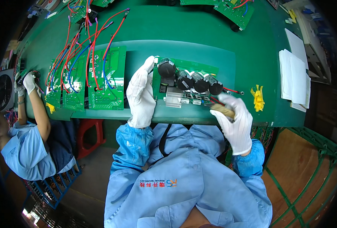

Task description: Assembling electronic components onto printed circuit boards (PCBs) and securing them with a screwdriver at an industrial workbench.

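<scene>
My left hand (pixel 141 95), in a white glove, is closed on the left edge of a green circuit board (pixel 193 65). The board is held over the near part of the table, component side showing. Several black capacitors (pixel 185 80) stand across it, with a clear-grey metal heatsink (pixel 173 97) at its near edge. My right hand (pixel 237 121), also gloved, grips what looks like a tan brush (pixel 222 110) beside the board's near right corner. A short red lead (pixel 233 91) sticks out at the board's right. My glove hides part of the brush.
Several green boards (pixel 107 78) with red and blue wires lie at left. More boards (pixel 229 11) are at the far edge. White papers (pixel 294 78) and yellow strips (pixel 257 98) lie on the right. A co-worker (pixel 33 148) sits at left, near a red stool (pixel 90 138).
</scene>
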A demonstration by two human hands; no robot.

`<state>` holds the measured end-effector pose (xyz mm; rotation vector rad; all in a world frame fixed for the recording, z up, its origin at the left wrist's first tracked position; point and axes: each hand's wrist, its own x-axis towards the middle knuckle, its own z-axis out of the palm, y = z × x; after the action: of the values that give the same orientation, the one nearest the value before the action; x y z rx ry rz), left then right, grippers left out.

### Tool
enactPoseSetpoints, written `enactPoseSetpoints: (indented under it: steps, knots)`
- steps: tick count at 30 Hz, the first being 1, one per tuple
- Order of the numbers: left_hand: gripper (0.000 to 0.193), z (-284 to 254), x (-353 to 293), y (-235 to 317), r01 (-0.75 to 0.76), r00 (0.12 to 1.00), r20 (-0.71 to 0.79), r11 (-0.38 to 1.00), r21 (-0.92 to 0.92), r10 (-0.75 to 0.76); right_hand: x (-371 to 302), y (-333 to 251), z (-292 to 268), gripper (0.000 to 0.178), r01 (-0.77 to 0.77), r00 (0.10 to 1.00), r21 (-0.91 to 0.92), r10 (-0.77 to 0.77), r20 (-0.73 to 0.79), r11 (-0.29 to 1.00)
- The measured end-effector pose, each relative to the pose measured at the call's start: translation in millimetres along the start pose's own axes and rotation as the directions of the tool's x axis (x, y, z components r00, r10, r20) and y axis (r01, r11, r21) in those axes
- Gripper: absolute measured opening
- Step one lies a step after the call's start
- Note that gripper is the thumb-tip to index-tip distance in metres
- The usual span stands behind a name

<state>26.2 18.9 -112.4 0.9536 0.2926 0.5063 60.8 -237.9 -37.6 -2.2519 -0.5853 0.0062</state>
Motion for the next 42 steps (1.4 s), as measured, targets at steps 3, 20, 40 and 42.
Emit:
enactPoseSetpoints:
  steps: [3, 20, 40, 42]
  knots:
    - [0.049, -0.7, 1.3, -1.5, -0.004, 1.000, 0.015, 1.000, -0.001, 0.004, 7.9, 16.5, 7.2, 0.040, -0.163, 0.979, 0.070, 0.170, -0.115, 0.984]
    - [0.027, 91.7, -16.2, 74.0, -0.798, 0.602, 0.696, 0.315, 0.514, 0.390, 32.8, 44.1, 38.7, 0.033, 0.316, 0.934, -0.273, -0.349, -0.079, 0.908]
    - [0.033, 61.4, 22.9, 51.0, -0.412, 0.911, 0.224, 0.714, 0.566, 0.347, 45.3, 14.7, 5.7, 0.041, -0.104, 0.995, 0.566, 0.082, 0.064, 0.817]
    - [0.035, 49.7, 27.8, 44.1, -0.334, 0.941, 0.179, 0.691, 0.641, 0.288, 44.7, 11.2, 4.6, 0.039, -0.184, 0.983, 0.570, 0.147, 0.111, 0.801]
